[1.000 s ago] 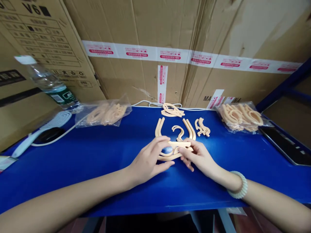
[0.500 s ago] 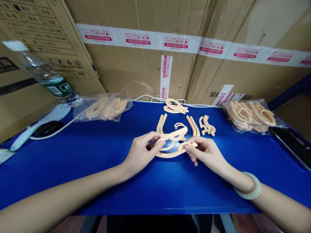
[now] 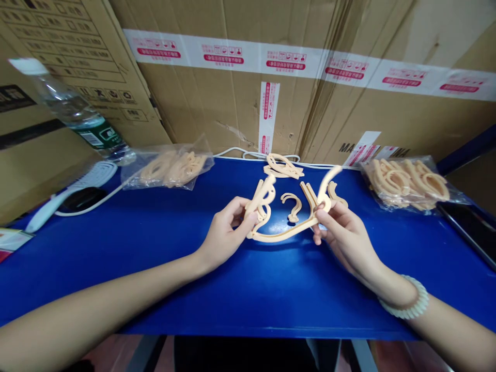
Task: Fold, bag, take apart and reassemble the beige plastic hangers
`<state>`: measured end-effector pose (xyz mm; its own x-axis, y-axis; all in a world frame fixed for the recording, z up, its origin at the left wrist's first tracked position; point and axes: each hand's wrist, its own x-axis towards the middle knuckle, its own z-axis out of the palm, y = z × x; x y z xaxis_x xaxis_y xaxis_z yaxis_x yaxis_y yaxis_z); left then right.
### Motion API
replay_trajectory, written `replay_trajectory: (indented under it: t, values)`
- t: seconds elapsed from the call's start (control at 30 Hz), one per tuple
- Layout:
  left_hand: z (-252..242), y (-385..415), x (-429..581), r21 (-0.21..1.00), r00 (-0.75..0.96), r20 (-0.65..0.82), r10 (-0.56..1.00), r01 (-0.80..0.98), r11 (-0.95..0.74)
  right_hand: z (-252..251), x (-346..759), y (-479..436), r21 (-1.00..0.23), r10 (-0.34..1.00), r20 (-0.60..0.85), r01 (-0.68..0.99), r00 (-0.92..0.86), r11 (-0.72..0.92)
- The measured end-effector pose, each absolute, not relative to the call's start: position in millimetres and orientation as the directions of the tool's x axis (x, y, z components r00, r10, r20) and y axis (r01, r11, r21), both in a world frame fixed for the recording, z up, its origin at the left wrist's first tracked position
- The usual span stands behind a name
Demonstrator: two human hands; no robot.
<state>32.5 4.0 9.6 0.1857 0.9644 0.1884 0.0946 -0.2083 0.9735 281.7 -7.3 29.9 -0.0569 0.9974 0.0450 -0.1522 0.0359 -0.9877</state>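
My left hand (image 3: pixel 227 232) pinches the left end of a peach plastic curved piece (image 3: pixel 282 235), with a looped part (image 3: pixel 264 199) standing up from its fingers. My right hand (image 3: pixel 341 232) grips the right end of the same piece, where another arm of it (image 3: pixel 327 181) sticks up, blurred. The piece is lifted a little above the blue table (image 3: pixel 155 248). Just behind it on the table lie a small hook-shaped part (image 3: pixel 292 205), curved strips (image 3: pixel 308 194) and a small pile of loops (image 3: pixel 281 166).
Clear bags of the same peach parts lie at the back left (image 3: pixel 170 168) and back right (image 3: pixel 406 183). A water bottle (image 3: pixel 73 119), a white handled device (image 3: pixel 65 196) with a cable and a dark phone (image 3: pixel 470 227) sit at the table's ends. Cardboard boxes (image 3: pixel 248 72) form the back wall.
Both hands have lifted the peach piece off the table and drawn apart, spreading it open so its two ends now stand up. The hook-shaped part behind is uncovered.
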Motion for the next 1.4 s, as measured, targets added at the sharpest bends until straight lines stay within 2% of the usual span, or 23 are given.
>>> replay_trajectory:
  t: [0.1, 0.17, 0.3, 0.4, 0.53, 0.6, 0.67, 0.77, 0.83, 0.97, 1.1, 1.17, 1.23, 1.3, 1.37, 1.4]
  values:
    - [14, 3, 29, 0.97, 0.37, 0.192, 0.909, 0.069, -0.233, 29, 278, -7, -0.989, 0.989, 0.035, -0.147, -0.143, 0.013]
    - [17, 3, 29, 0.98, 0.527, 0.173, 0.832, -0.01, -0.198, 27, 277, -7, -0.995, 0.981, 0.037, -0.101, -0.193, 0.018]
    - [18, 4, 32, 0.981, 0.746, 0.0, 0.666, -0.13, 0.146, 24, 275, -8, -0.997, 0.975, 0.079, -0.004, -0.207, 0.08]
    - [17, 6, 36, 0.966, 0.722, -0.132, 0.679, -0.059, 0.25, 23, 274, -7, -0.986, 0.953, 0.154, 0.027, -0.26, 0.166]
    - [17, 5, 39, 0.98, 0.614, -0.199, 0.764, 0.106, 0.17, 22, 273, -7, -0.912, 0.878, 0.332, 0.122, -0.345, 0.393]
    - [18, 3, 40, 0.979, 0.632, -0.198, 0.749, 0.172, 0.113, 23, 274, -8, -0.835, 0.814, 0.418, 0.182, -0.404, 0.519]
    - [20, -1, 41, 0.973, 0.659, -0.143, 0.739, 0.232, -0.019, 23, 275, -10, -0.767, 0.755, 0.463, 0.217, -0.465, 0.604]
    - [22, -5, 42, 0.911, 0.683, -0.022, 0.731, 0.315, -0.267, 24, 277, -12, -0.692, 0.688, 0.492, 0.239, -0.533, 0.681]
    - [22, -5, 42, 0.873, 0.692, 0.019, 0.721, 0.341, -0.35, 24, 279, -13, -0.619, 0.633, 0.514, 0.26, -0.579, 0.741]
    - [18, -3, 43, 0.837, 0.71, 0.052, 0.702, 0.352, -0.418, 27, 280, -13, -0.414, 0.498, 0.532, 0.303, -0.684, 0.858]
    - [18, 1, 43, 0.84, 0.717, 0.055, 0.695, 0.343, -0.42, 39, 280, -14, -0.257, 0.44, 0.507, 0.358, -0.741, 0.898]
    - [19, 2, 42, 0.871, 0.712, 0.045, 0.701, 0.316, -0.377, 49, 282, -15, -0.25, 0.417, 0.531, 0.334, -0.738, 0.909]
    - [18, 3, 42, 0.937, 0.713, -0.02, 0.701, 0.258, -0.236, 61, 288, -13, -0.283, 0.441, 0.59, 0.338, -0.677, 0.897]
    - [15, 6, 40, 0.989, 0.722, -0.108, 0.684, 0.145, 0.004, 72, 301, -5, -0.306, 0.525, 0.668, 0.449, -0.528, 0.84]
    - [9, 10, 39, 0.972, 0.738, -0.15, 0.658, -0.013, 0.236, 80, 320, 9, -0.314, 0.615, 0.706, 0.623, -0.351, 0.716]
    - [6, 12, 39, 0.946, 0.747, -0.143, 0.649, -0.09, 0.311, 82, 332, 18, -0.338, 0.682, 0.677, 0.706, -0.277, 0.622]
